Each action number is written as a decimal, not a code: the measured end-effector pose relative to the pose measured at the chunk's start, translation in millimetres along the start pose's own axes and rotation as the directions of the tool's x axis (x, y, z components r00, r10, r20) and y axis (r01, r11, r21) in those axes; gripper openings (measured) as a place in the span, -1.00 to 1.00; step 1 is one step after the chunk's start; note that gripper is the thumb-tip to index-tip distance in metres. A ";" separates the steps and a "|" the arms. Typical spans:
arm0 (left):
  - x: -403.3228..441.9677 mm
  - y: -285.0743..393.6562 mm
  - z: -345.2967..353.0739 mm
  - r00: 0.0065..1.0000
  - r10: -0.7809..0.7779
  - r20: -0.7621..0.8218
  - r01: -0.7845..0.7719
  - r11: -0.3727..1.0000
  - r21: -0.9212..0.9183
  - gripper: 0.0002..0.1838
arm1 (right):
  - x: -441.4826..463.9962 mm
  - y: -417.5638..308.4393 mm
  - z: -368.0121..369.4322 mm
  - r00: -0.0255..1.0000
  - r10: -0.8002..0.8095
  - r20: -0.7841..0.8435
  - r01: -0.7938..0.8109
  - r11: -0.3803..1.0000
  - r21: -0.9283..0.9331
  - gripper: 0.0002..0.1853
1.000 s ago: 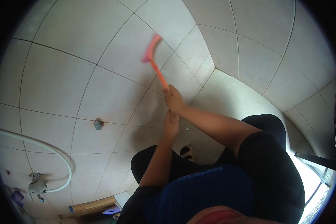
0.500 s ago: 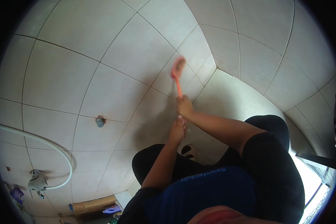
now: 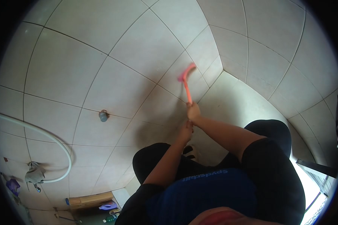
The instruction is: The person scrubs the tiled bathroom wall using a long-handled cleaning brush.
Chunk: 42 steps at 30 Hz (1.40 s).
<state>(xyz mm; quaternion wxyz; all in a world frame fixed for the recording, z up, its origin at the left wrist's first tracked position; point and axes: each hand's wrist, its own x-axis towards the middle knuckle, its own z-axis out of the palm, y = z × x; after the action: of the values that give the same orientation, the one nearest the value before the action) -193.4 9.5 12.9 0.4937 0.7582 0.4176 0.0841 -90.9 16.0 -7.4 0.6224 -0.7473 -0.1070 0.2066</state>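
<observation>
A long-handled scrub brush (image 3: 187,92) in pink and orange is in both of my hands, its blurred pink head against or very near the tiled wall (image 3: 139,62) close to the corner. My right hand (image 3: 193,111) is wrapped around the handle's upper part. Just below it, my left hand (image 3: 186,132) is closed around the lower end of the handle, which is mostly hidden by the fingers. The brush head is turned edge-on, so its bristles are hard to make out.
A grey capped pipe stub (image 3: 103,116) sticks out of the wall. On the left, a pale hose (image 3: 65,153) loops from a cloth-wrapped tap (image 3: 35,174). Bottles, including a purple one (image 3: 108,206), stand by a wooden shelf (image 3: 90,200). A second tiled wall (image 3: 266,48) rises at right.
The brush head has moved slightly down and right and has turned from showing its oval face to edge-on. Both hands have shifted a little down and right with it. The camera view has shifted slightly.
</observation>
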 end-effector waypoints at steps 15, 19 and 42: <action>-25.4 116.1 -37.8 0.994 0.101 -0.038 -0.107 0.880 -0.463 -0.52 | -3.0 -158.2 -42.5 0.847 -0.394 0.356 0.184 0.846 0.500 -0.75; 21.5 2.6 -13.1 0.969 0.232 -0.086 -0.232 0.973 0.011 -0.59 | 5.2 -78.3 -22.4 0.965 -0.210 0.160 0.175 0.963 0.204 -0.61; 3.0 -29.2 4.2 0.886 0.414 -0.209 -0.396 0.910 0.127 -0.74 | -10.8 -1.6 8.2 0.994 -0.105 0.033 0.105 0.994 -0.019 -0.53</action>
<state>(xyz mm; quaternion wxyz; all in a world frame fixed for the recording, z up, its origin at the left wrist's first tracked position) -205.3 13.6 -13.9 0.3824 0.8328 0.3077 0.2562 -104.0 19.1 -5.1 0.6228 -0.7438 -0.1581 0.1843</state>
